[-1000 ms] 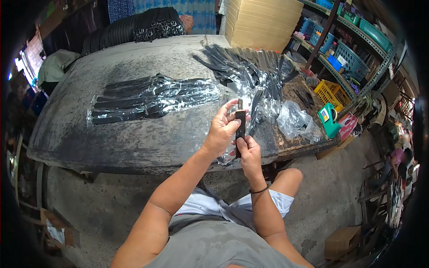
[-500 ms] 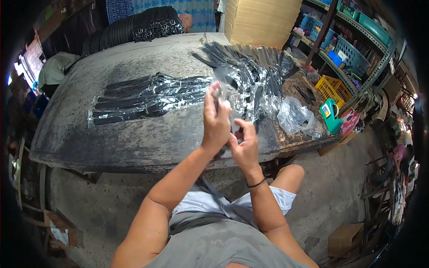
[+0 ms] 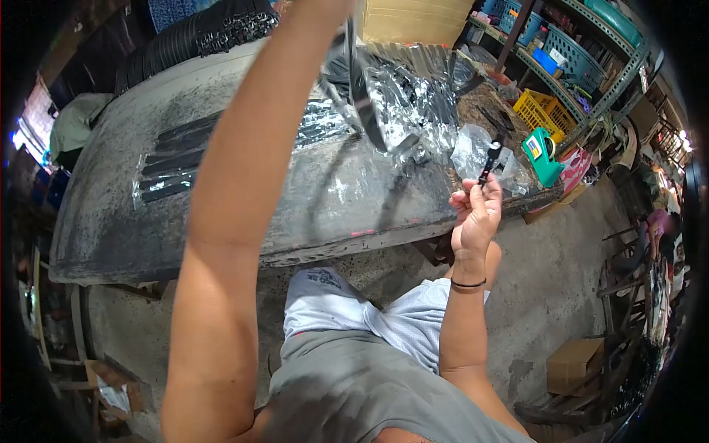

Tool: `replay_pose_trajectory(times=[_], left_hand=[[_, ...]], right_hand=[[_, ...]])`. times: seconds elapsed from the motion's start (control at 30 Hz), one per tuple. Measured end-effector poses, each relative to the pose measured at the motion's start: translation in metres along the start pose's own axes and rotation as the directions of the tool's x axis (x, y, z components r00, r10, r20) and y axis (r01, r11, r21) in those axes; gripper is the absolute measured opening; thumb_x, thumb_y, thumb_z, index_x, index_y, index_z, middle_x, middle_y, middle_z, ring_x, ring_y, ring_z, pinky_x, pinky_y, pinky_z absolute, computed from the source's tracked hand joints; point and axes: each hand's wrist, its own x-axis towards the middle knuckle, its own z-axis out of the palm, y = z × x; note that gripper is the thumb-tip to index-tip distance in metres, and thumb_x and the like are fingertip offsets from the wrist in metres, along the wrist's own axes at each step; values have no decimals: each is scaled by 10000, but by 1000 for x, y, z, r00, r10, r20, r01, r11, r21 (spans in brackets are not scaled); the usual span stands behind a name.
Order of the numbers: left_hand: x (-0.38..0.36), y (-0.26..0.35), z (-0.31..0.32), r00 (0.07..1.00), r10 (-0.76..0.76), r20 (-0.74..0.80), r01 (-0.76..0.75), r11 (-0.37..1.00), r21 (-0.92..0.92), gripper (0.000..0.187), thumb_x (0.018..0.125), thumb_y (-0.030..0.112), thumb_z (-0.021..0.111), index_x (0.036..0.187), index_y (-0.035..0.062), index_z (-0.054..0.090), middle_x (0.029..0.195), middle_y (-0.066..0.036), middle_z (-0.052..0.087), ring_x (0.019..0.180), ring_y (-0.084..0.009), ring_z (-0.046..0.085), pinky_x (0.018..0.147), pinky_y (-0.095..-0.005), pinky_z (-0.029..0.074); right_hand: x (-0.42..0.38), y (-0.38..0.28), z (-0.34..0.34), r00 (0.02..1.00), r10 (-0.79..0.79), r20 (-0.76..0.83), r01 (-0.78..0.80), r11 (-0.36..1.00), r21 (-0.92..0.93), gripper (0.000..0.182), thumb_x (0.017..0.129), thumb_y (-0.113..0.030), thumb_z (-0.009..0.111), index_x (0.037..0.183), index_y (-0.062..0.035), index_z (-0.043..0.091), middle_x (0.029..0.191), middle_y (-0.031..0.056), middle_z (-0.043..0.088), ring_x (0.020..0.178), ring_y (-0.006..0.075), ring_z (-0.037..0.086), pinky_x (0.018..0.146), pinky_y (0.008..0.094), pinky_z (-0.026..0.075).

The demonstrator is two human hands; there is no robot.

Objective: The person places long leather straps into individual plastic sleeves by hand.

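Observation:
My left hand is raised to the top edge, with its fingers cut off by the frame. From it a black strap, partly shiny like clear plastic, hangs in the air over the table and bends at its low end. My right hand, with a dark band on the wrist, is in front of the table's near edge. Its thumb and fingers pinch a slim black piece with a shiny pale spot; its kind I cannot tell. Beyond lie a heap of plastic-wrapped black straps and a flatter row of wrapped straps.
A worn grey table spans the view. At its right end are a crumpled clear bag, a green device and a yellow basket. Black bundles and a big carton stand behind, with shelves at right.
My hands, close together before, are now far apart. The left has swung up to the top edge and the right has moved to the right. A strap now hangs in the air.

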Motion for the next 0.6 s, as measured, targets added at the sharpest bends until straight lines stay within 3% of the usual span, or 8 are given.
replay_pose_trajectory(times=[0.03,0.1,0.23,0.3,0.37,0.4,0.47,0.6], left_hand=[[-26,-5,-3,960,-281,8,281,960,5,359,930,312,388,736,69,568,553,-34,524,406,-141,477,370,-290,373],[-79,-44,-23,830,-517,209,549,823,-143,451,910,437,594,1032,3,563,667,-33,503,557,-122,507,556,-269,453],[-184,-74,-49,636,-689,348,745,666,-44,641,878,614,510,976,-12,601,677,-54,571,551,-152,556,547,-292,476],[-217,-70,-53,590,-727,352,794,602,-88,681,864,627,488,1021,-29,587,700,-44,603,674,-171,618,670,-293,517],[-238,-63,-51,595,-741,313,801,578,-155,738,840,656,484,1062,-40,591,755,-24,620,785,-153,626,770,-282,504],[-240,-51,-56,498,-785,370,865,483,-139,720,856,664,453,1081,3,628,786,-39,634,669,-103,610,567,-228,491],[-239,-42,-68,476,-797,372,872,482,-83,721,855,668,449,1083,10,633,777,-24,631,658,-80,598,553,-213,483],[-232,-28,-80,538,-791,293,830,557,-19,700,864,664,454,1086,27,643,738,6,617,617,-32,549,537,-183,461]], right_hand=[[-1,3,-3,1000,-5,-4,5,1000,11,204,956,-67,485,1158,-47,468,885,63,602,678,130,612,639,274,533],[-2,9,-9,990,140,29,-142,983,114,96,946,-77,502,1038,-67,476,824,49,584,709,142,615,645,292,536],[-11,22,-9,972,95,213,-123,985,121,117,965,-190,541,914,-98,492,732,6,526,648,101,535,707,343,518],[-16,32,1,957,78,279,-88,996,23,223,978,-286,527,950,-66,554,741,-5,534,665,82,526,690,302,504],[-22,38,23,955,79,285,10,954,-299,311,991,-312,492,1094,-27,566,680,-30,487,619,69,513,615,262,496],[-27,36,33,934,144,326,-41,952,-302,341,997,-316,477,1125,-14,569,664,-35,483,573,61,489,560,242,468],[-40,37,51,885,316,343,-229,935,-271,360,998,-332,471,1111,-9,585,611,-46,468,458,44,420,431,211,383],[-56,47,59,824,367,433,-295,929,-225,262,939,-279,598,1021,-31,622,687,-55,540,536,26,443,461,195,341]])
